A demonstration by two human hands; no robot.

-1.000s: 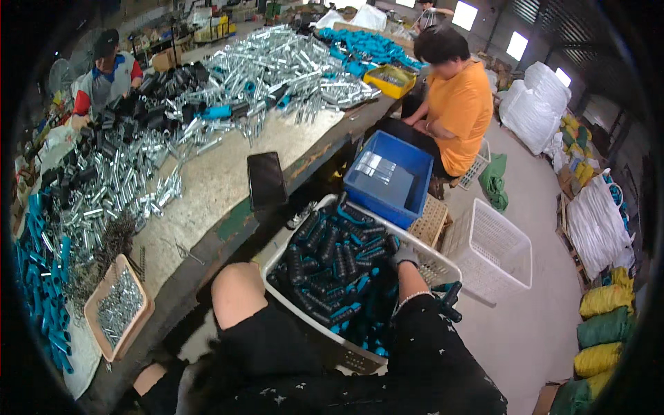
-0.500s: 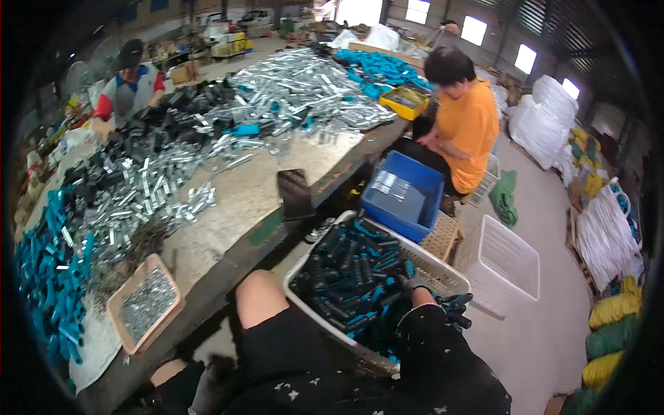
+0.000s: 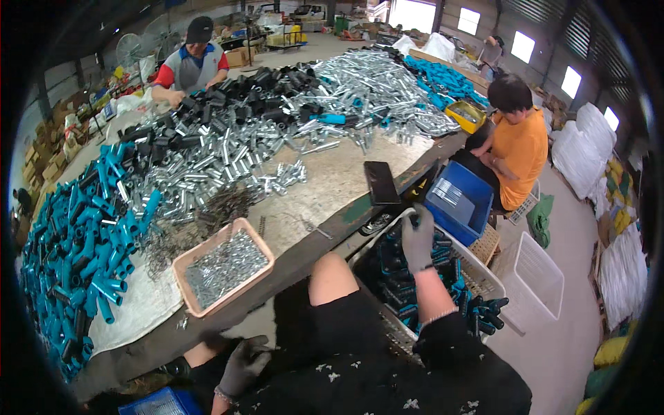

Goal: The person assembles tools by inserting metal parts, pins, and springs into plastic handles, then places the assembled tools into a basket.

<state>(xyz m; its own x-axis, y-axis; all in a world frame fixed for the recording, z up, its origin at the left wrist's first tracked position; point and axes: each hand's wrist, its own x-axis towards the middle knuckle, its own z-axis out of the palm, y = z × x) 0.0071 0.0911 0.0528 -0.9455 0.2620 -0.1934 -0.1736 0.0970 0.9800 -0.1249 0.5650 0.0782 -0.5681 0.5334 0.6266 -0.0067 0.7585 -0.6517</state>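
Note:
My right hand (image 3: 419, 242), in a grey glove, is raised over a white basket (image 3: 477, 266) heaped with black and teal tool handles (image 3: 391, 277). Its fingers are curled around something dark, mostly hidden by the glove. Low beside my leg is my left hand (image 3: 243, 365), also gloved in grey, its thumb and fingers apart and nothing visible in them. The workbench (image 3: 311, 187) in front carries a pink tray (image 3: 181, 266) of small metal parts. Next to that tray is a tangle of thin wire springs (image 3: 228, 204).
Teal handle shells (image 3: 90, 242), silver metal pieces (image 3: 373, 83) and black sleeves (image 3: 256, 104) are piled on the bench. A dark phone (image 3: 381, 183) lies at its edge. A blue bin (image 3: 459, 196) and white crate (image 3: 536, 280) stand right. Two co-workers (image 3: 519, 149) (image 3: 200, 62) sit nearby.
My right hand has risen out of the handles toward the basket's far edge. My left hand has come into clearer view. The whole view has swung left.

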